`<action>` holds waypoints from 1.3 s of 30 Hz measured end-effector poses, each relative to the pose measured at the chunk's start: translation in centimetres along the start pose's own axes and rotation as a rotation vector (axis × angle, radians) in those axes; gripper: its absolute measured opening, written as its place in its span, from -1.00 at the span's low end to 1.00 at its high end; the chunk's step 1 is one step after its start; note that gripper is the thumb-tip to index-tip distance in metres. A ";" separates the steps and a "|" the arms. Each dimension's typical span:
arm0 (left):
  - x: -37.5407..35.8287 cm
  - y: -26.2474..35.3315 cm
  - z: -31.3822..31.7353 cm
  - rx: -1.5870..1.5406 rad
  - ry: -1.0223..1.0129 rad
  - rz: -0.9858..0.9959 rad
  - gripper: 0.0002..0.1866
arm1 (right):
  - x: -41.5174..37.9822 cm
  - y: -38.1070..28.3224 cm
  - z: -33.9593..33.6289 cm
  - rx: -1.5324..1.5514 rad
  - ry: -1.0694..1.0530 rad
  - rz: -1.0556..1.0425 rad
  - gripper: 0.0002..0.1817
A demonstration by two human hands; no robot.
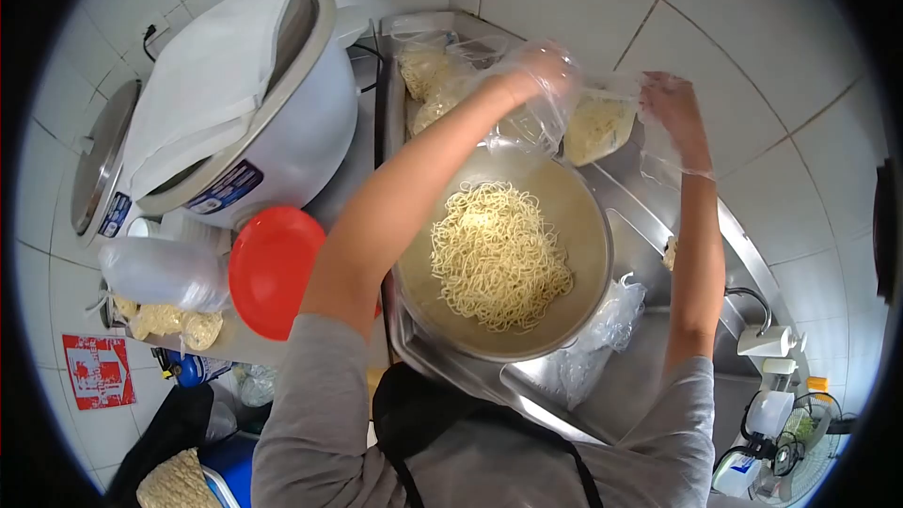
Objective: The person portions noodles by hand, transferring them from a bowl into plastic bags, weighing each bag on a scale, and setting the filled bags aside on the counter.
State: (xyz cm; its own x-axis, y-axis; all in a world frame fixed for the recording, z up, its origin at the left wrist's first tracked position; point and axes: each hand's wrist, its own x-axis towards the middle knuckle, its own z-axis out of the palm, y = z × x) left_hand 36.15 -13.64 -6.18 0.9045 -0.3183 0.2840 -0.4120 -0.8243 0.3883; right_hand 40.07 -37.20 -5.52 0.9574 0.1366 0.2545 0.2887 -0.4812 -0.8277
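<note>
A large metal bowl [503, 343] holds a heap of pale noodles [499, 254]. Beyond its far rim, my left hand [550, 71] is inside or behind clear plastic, its fingers bent around the film. My right hand [670, 99] is at the upper right, fingers bent together on clear plastic that hangs down round the wrist. Between the hands lies a clear bag of noodles [599, 127]. More bagged noodles [428, 71] sit to the left of my left hand. Plastic film partly hides the fingers of both hands.
A big white pot [310, 132] with a cloth [212, 75] over it stands at the left, beside a red plate [276, 273]. Crumpled plastic [597, 343] lies in the metal sink [649, 357]. A faucet [752, 306] is at the right.
</note>
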 end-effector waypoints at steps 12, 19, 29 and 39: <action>0.4 -10.8 12.4 -0.066 -0.115 -0.331 -0.64 | 5.0 15.7 16.5 -0.282 -0.390 -0.413 -0.82; -6.8 -7.2 10.7 -0.452 0.310 -0.234 -0.62 | 6.4 15.8 14.2 -0.015 -0.191 0.065 -0.80; -30.1 5.4 8.5 -0.685 0.349 -0.281 -0.72 | -3.2 -0.7 9.5 -0.403 -0.162 0.025 -0.51; -49.2 10.6 3.8 -0.498 0.489 -0.737 -0.80 | -19.7 7.7 15.9 -0.372 -1.186 -0.297 0.15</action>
State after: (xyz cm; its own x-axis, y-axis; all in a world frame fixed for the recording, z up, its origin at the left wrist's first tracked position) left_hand -12.32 -8.52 -19.33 0.8535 0.5093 0.1106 0.1302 -0.4138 0.9010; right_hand 23.57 -29.81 -24.92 0.3339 0.8734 -0.3545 0.6564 -0.4853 -0.5775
